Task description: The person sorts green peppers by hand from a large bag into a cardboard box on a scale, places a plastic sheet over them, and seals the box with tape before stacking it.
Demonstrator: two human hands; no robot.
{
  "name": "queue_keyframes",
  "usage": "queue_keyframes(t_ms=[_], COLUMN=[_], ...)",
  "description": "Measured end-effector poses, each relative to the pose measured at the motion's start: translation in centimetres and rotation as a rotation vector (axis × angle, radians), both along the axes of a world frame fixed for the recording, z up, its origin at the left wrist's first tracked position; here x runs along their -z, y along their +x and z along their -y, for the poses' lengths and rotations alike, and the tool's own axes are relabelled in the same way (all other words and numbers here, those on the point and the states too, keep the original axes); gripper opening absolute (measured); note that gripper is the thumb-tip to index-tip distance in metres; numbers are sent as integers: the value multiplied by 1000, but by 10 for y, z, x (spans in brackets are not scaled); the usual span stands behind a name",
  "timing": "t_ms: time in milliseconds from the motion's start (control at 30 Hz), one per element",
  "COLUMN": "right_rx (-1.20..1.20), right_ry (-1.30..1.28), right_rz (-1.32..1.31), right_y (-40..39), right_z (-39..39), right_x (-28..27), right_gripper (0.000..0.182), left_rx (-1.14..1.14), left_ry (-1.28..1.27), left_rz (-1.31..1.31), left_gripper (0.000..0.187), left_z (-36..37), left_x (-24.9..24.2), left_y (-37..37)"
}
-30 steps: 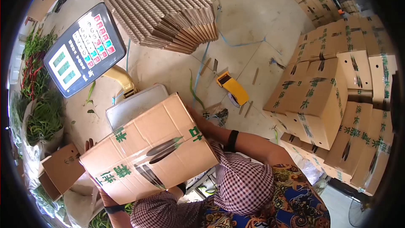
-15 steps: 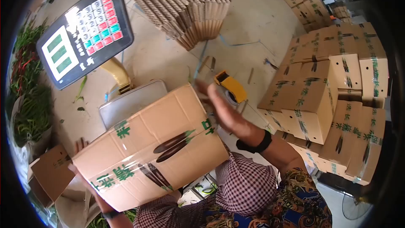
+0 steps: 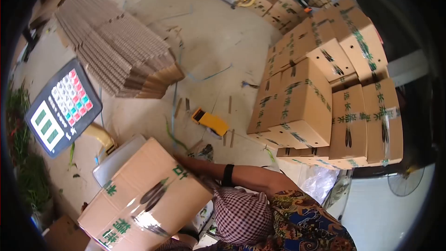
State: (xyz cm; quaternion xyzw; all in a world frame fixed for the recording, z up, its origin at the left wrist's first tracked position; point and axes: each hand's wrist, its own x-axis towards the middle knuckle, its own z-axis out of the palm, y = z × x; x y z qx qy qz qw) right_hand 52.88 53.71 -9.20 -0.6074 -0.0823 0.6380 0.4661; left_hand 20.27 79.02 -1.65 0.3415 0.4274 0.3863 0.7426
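A taped cardboard carton (image 3: 153,195), printed with green characters and dark long pepper-like shapes, is held tilted in front of me. My right hand (image 3: 188,163) reaches to its right side, fingers mostly hidden behind the carton; a black band (image 3: 227,175) circles that wrist. Only fingertips of my left hand (image 3: 84,206) show, at the carton's left edge. Partly covered by the carton is the metal platform (image 3: 116,160) of a scale, whose keypad and display panel (image 3: 64,107) stands at the left.
Packed cartons (image 3: 297,107) are stacked at the right. Flattened cardboard (image 3: 116,46) forms a long bundle at the upper left. A yellow tape dispenser (image 3: 210,122) lies on the floor, near cardboard scraps. Green plants (image 3: 28,181) line the left edge. A fan (image 3: 404,181) stands at lower right.
The view has turned to the right. My right hand, earlier spread beside the carton's upper right corner, now lies against its right side, and the carton sits lower in view.
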Motion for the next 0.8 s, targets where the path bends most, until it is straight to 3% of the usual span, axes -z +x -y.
queue_keyframes(t_ms=[33,133,167,200,267,400,467,533,600,667,733,800], right_rx=[-16,-136,-135,-123,-4,239,412,472,589,800,823,1126], right_ry=[20,-126,-185,-156,45,627,473,603,633,472,336,260], right_rz=[43,202,202,219,549,764,520,633,888,1147,1404,1519], right_y=[3,25,35,42,57,82,90,96,90,77,99,125], right_z=[-4,6,0,8,23,89,121,161,194,224,265,292], right_x=[-40,-62,-135,-141,-162,-279,-334,-377,-427,-476,-502,-511], right_gripper=[72,72,70,70,64,55,55,55,59,62,70,77], left_rx=[5,19,25,33,41,82,125,184,264,372,525,705], left_ry=[9,19,35,48,80,148,188,224,243,245,210,145], left_rz=[-10,-51,-63,-64,-66,-36,10,65,141,228,334,428], left_gripper=[78,77,77,77,77,76,75,75,75,74,74,74], left_z=[-1,1,0,1,4,16,25,40,63,92,130,174], left_x=[-4,-17,-25,-34,-56,-111,-143,-174,-199,-221,-238,-248], left_y=[0,0,1,2,3,16,35,55,83,119,168,224])
